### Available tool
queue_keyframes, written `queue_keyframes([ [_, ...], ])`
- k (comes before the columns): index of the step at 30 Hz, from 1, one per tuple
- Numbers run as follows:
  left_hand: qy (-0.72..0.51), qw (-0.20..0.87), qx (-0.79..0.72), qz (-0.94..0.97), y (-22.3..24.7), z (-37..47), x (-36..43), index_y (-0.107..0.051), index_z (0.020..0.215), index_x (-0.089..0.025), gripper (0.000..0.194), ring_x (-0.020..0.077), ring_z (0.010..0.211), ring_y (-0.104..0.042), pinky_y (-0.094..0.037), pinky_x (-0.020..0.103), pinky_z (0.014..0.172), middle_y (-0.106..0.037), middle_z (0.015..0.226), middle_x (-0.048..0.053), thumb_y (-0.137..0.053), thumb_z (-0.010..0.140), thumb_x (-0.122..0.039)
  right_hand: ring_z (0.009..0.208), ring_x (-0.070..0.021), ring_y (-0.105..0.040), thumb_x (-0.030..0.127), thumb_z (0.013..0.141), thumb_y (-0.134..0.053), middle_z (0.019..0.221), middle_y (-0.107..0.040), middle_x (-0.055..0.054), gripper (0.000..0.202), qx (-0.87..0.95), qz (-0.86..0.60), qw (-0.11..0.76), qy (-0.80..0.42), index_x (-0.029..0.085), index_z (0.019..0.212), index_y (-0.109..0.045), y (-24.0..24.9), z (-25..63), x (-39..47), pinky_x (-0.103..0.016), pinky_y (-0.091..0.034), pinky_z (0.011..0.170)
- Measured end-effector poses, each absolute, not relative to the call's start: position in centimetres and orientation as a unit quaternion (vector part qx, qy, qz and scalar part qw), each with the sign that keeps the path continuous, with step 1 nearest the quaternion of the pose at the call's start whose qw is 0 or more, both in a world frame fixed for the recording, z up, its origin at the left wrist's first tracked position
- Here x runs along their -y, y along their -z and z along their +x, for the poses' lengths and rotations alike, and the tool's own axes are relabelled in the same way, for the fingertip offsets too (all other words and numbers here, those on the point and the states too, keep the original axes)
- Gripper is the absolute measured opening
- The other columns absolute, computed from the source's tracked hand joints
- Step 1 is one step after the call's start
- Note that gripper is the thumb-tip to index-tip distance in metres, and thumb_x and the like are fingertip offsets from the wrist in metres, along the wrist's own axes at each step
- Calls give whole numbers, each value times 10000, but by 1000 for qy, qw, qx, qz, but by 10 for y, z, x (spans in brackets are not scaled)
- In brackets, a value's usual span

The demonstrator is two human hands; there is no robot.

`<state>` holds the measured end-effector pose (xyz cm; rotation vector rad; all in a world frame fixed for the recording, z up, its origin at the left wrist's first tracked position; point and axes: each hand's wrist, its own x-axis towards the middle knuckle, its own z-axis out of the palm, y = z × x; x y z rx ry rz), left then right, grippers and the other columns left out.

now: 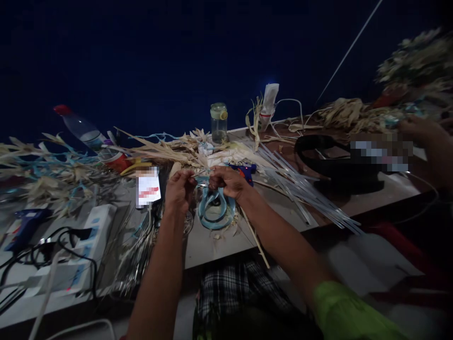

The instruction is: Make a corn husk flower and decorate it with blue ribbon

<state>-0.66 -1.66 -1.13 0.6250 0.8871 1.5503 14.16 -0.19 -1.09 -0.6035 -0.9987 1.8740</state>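
Both my hands are raised close together over the table's middle. My left hand (180,190) is closed, thumb and fingers pinched on something too small to make out. My right hand (225,181) is also closed, on the lower end of what looks like a dried-husk flower (205,158), though its fingers hide the grip. Below and between them lies a looped roll of light blue tape (216,212). A blue glue gun (247,171) rests just behind my right wrist.
Clear glue sticks (300,184) and a black holder (336,165) lie right; a person's hand (421,132) is beyond. A bottle (219,123) stands behind. Left are a lit phone (148,186), wires (136,264), a power strip (90,245) and husk flowers (53,174).
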Motion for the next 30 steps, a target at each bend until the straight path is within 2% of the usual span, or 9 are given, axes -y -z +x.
queue_keyframes([
  [2,-653,586,-369,307,9,0,20,-533,656,-139,225,21,453,-452,-387,162,477,-565,619,-26,-726,589,-234,370,-41,-219,182,621,-593,415,-229,113,283,390,-204,432,-787,195,559,-317,13,141,2,-214,-265,444],
  [4,-641,593,-352,338,6,3,24,-560,760,-168,255,20,444,-436,-352,146,447,-532,584,-47,-734,585,-231,373,-35,-181,178,631,-597,419,-212,113,319,376,-186,412,-809,193,548,-289,13,140,2,-210,-257,443],
  [6,-635,599,-332,356,3,4,26,-563,914,-218,386,25,459,-442,-346,141,451,-510,577,-64,-743,574,-223,373,-35,-165,178,632,-602,414,-210,113,319,362,-182,395,-824,192,548,-294,14,138,3,-209,-249,438],
  [8,-623,608,-328,367,1,3,28,-566,967,-225,422,36,503,-471,-374,152,487,-526,615,-53,-737,585,-277,371,-36,-170,180,620,-608,411,-230,111,289,350,-188,384,-833,190,558,-325,14,137,4,-210,-242,431],
  [12,-568,624,-362,396,0,0,31,-623,799,-148,346,72,561,-512,-408,191,523,-563,646,-2,-712,584,-405,378,-34,-195,191,607,-617,425,-276,105,239,351,-204,361,-839,180,582,-379,14,134,5,-203,-224,423],
  [19,-550,601,-417,403,-5,0,33,-642,726,-131,290,77,516,-483,-379,200,495,-557,575,-8,-742,532,-323,384,-29,-252,184,570,-611,461,-325,104,179,381,-234,335,-830,169,651,-453,15,128,9,-191,-220,430],
  [22,-559,589,-418,407,-2,-1,30,-609,679,-145,252,63,511,-471,-359,184,490,-545,565,-23,-738,542,-311,415,-35,-307,209,555,-621,471,-387,90,164,426,-291,367,-774,152,619,-481,13,126,12,-195,-236,451],
  [25,-545,575,-443,420,5,-3,26,-569,652,-141,246,57,494,-459,-333,181,468,-536,562,-23,-711,583,-330,465,-40,-348,215,570,-611,508,-448,78,128,507,-358,409,-669,133,628,-532,9,125,14,-193,-269,497],
  [30,-496,553,-542,393,8,-4,24,-525,671,-150,302,51,372,-370,-249,196,389,-447,454,-56,-697,587,-383,671,-98,-511,176,622,-547,678,-592,28,113,636,-410,403,-515,128,710,-599,8,124,15,-226,-374,673],
])
